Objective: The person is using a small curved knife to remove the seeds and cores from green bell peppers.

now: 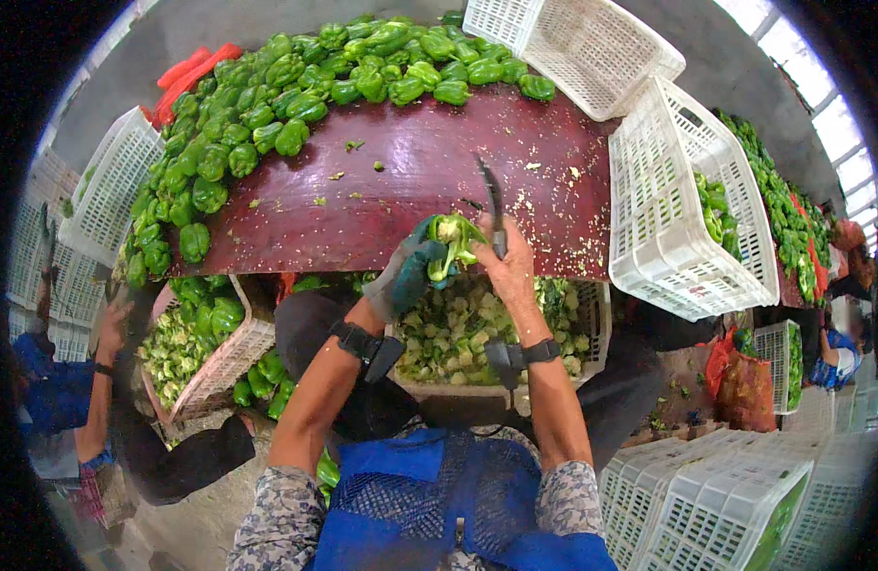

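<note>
My left hand, in a grey and teal work glove, grips a green bell pepper. That pepper is cut open, and its pale, seedy core shows at the top. In my bare right hand is a knife with a dark, slightly curved blade pointing away from me. The thumb of that hand touches the pepper's right side. Both hands are over the near edge of a dark red table strewn with seeds and scraps. Below them, a crate holds many cut pepper cores.
Whole green peppers are heaped along the table's far and left sides. White plastic crates stand at the right, one tilted with peppers inside. A pinkish crate of cores and peppers sits lower left. Another person's hand is at far left.
</note>
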